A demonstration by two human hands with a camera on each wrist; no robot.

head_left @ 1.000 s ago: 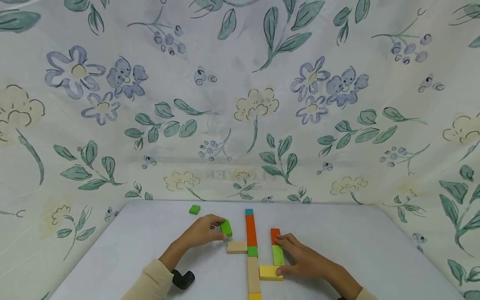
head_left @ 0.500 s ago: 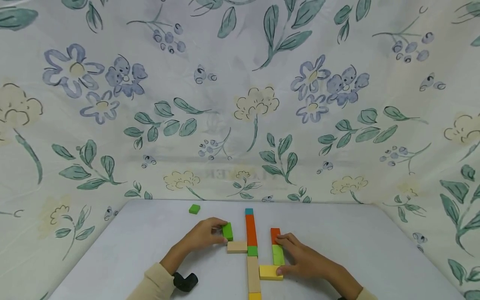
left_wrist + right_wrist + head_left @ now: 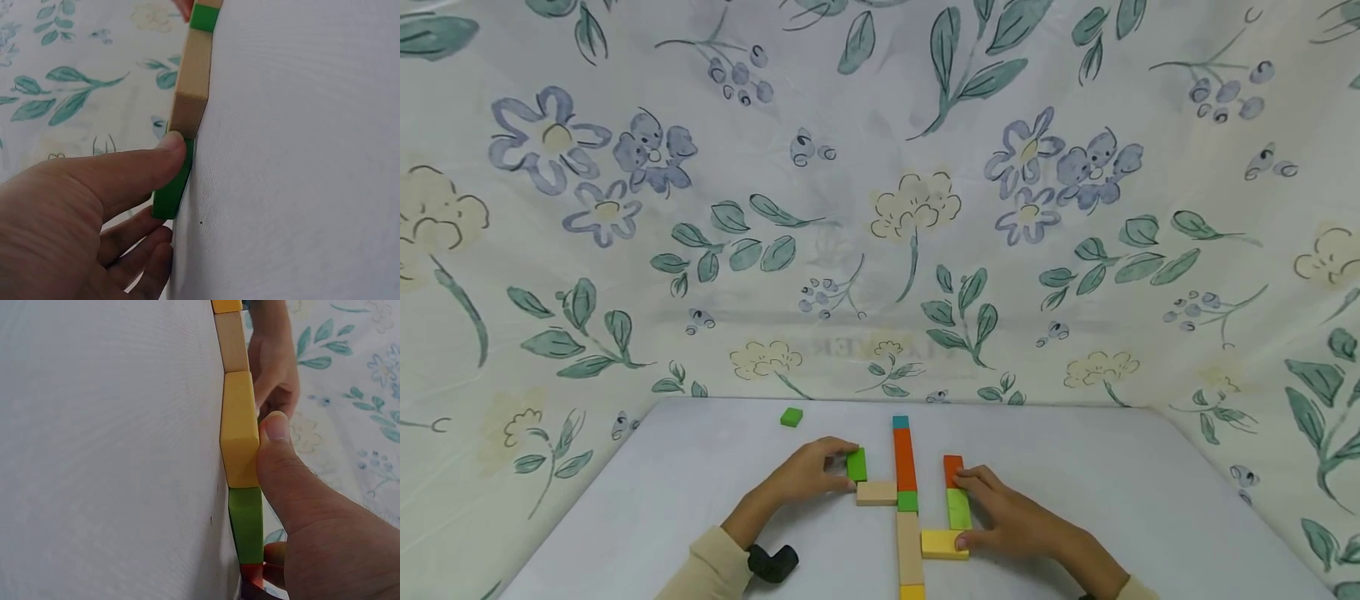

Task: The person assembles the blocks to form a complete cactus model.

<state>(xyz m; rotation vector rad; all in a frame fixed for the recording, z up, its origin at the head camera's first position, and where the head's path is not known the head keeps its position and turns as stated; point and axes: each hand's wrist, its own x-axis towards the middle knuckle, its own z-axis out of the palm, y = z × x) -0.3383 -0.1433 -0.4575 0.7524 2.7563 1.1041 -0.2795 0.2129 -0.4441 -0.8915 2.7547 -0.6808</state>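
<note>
My left hand (image 3: 805,472) pinches a bright green block (image 3: 857,466) between thumb and fingers. That block stands lengthwise against the far side of a plain wooden block (image 3: 876,494), near its left end; in the left wrist view the thumb covers part of the seam between the green block (image 3: 170,199) and the wood. My right hand (image 3: 1018,523) rests against the right branch: its thumb touches the end of a yellow block (image 3: 940,544), and its fingertips touch an orange block (image 3: 951,469). A light green block (image 3: 957,510) lies between those two.
A central line of blocks runs away from me: teal (image 3: 900,422), long orange block (image 3: 905,460), small green block (image 3: 907,501), long wooden block (image 3: 909,550), yellow end block (image 3: 913,592). A loose green block (image 3: 791,417) lies at the back left of the white table (image 3: 1075,467).
The green block in my left hand has come nearer, turned straighter and met the wooden block. My right hand stays in place on its blocks.
</note>
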